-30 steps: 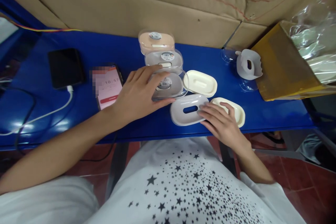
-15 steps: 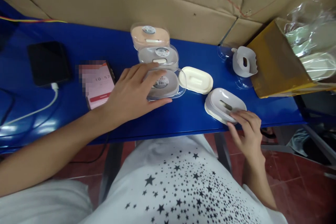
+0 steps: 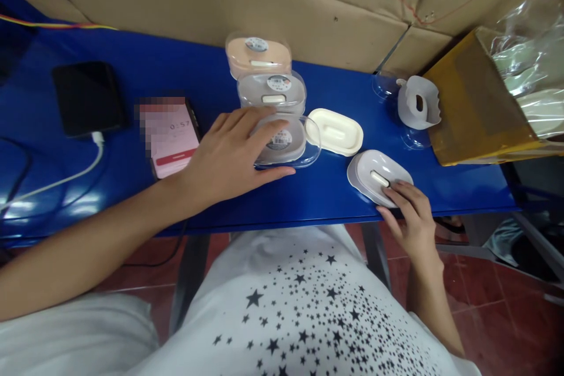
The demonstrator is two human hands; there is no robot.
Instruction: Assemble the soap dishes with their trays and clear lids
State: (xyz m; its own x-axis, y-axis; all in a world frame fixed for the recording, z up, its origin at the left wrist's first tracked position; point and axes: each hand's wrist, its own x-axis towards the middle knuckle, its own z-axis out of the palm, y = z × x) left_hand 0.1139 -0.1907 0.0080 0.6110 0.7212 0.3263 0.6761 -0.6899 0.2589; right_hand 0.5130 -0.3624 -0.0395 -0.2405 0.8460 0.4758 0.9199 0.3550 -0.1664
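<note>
My left hand (image 3: 238, 147) curves over a soap dish with a clear cover (image 3: 308, 150), fingers on top and thumb along its near side. A round label shows beneath my index finger. At the right, my right hand (image 3: 412, 211) grips the near right end of a pale grey soap dish (image 3: 379, 163), fingertips on top and thumb at its near edge. A cream bar fills the dish's middle slot. Between the hands lies a shallow cream oval tray (image 3: 337, 132). Behind my left fingers stand another grey covered dish (image 3: 293, 93) and a peach one (image 3: 273, 53).
A wavy-edged grey shell (image 3: 419, 103) stands near clear covers (image 3: 385, 87) beside a cardboard box (image 3: 467, 108) holding plastic-wrapped parts. A phone (image 3: 176, 135) and a black device with a white cable (image 3: 88, 100) lie left on the blue table (image 3: 264, 205). Cardboard lines the back.
The grey dish under my right hand now sits lower, and its slot, dark before, shows the cream bar. My left hand stays on the covered dish. The view has shifted slightly.
</note>
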